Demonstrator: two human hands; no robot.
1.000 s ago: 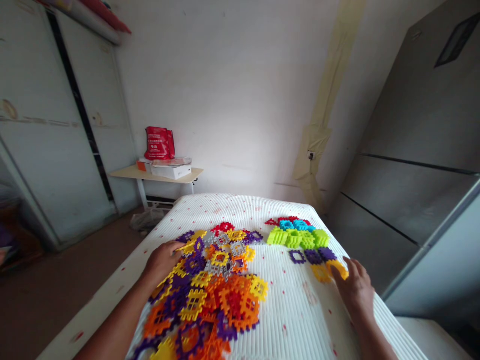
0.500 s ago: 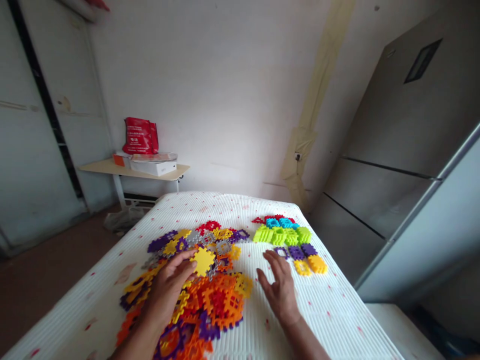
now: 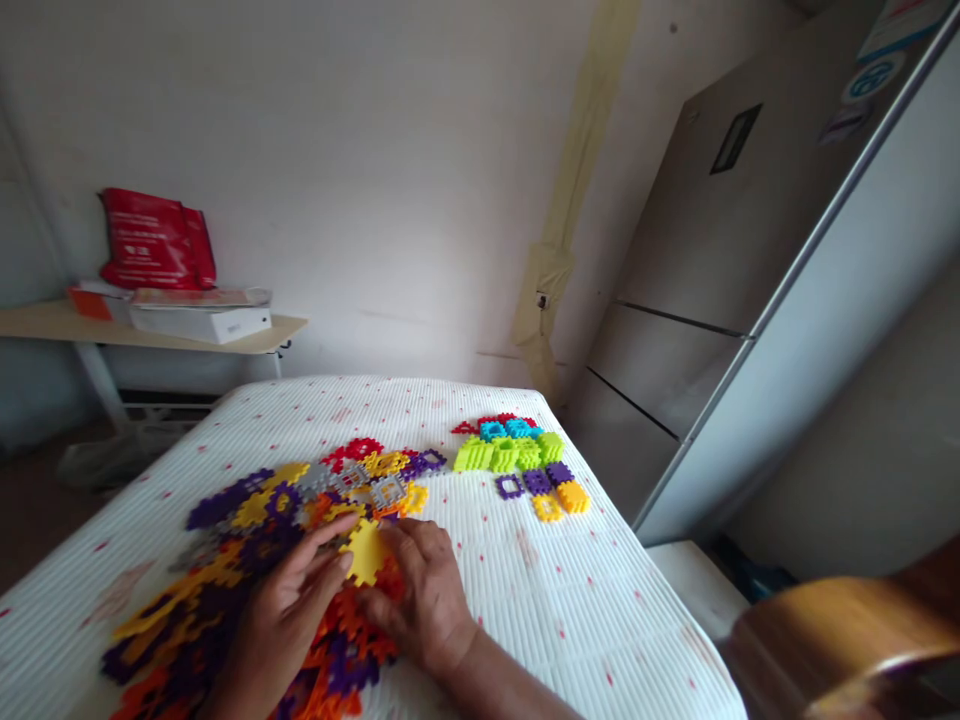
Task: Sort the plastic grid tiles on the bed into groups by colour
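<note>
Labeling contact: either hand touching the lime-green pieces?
No, the left hand and right hand are at the yellow piece, apart from the lime-green pieces.

No clearly readable wording anywhere. Across the front of the red plastic bag (image 3: pixel 154 240), a block of white marks, probably printed characters (too soft and small to make out). At the top of the pale door panel (image 3: pixel 847 300), three stickers: a light-blue strip label (image 3: pixel 900 28) with tiny print, a round blue-and-white emblem (image 3: pixel 870 78) with unreadable lettering, and a small pale label (image 3: pixel 844 122) below. On the end of the white box (image 3: pixel 199 323), only a faint small mark, illegible.
</note>
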